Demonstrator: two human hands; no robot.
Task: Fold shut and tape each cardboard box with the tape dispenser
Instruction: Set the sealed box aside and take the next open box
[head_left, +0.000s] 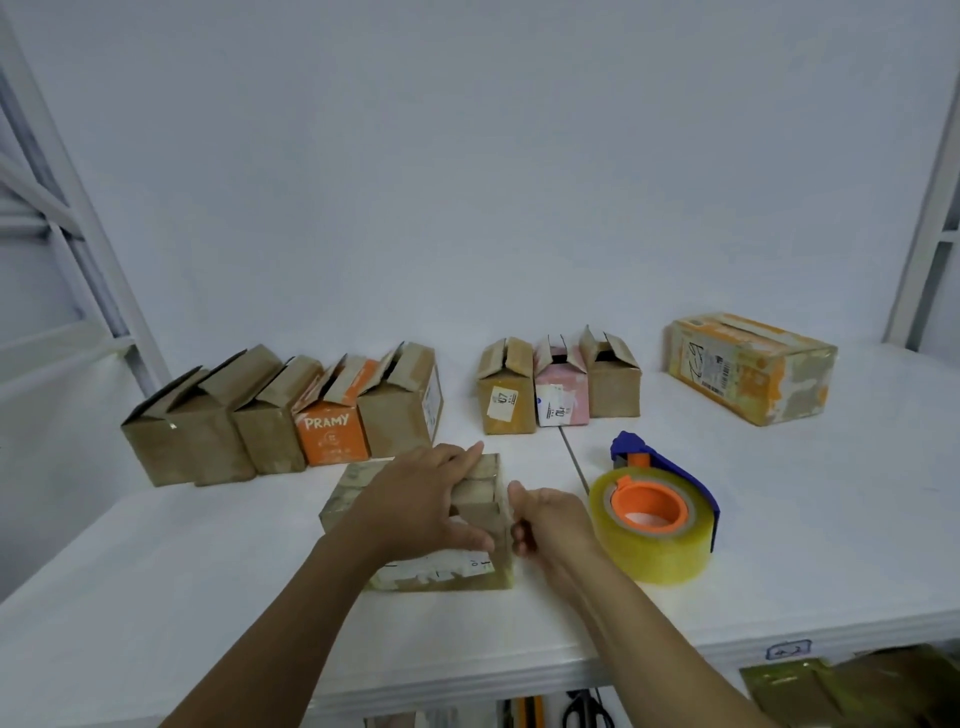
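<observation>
Cardboard box (349, 493) in worn brown sits at the middle of the white table (208, 545), near its front edge, its flaps folded down flat and a torn white label across the near face. Over its top lies the left hand (415, 501), palm down, the fingers (462, 457) stretched out straight toward the far edge and pressing on the flaps without curling round anything. At the box's right side is the right hand (553, 525), thumb raised, its fingers curled in against that side – whether they pinch anything cannot be told. Just to the right of this hand stands the tape dispenser (657, 519), blue-framed with an orange hub and a thick roll of clear yellowish tape, resting on the table with no hand on it. Farther back, five boxes stand in a row on the left, flaps half raised, among them an orange PRAMY box (332, 436). A group of three stands near the centre – brown, then a pink box (561, 400), then brown. Well apart at the far right lies a larger orange-printed box (748, 371), closed.
</observation>
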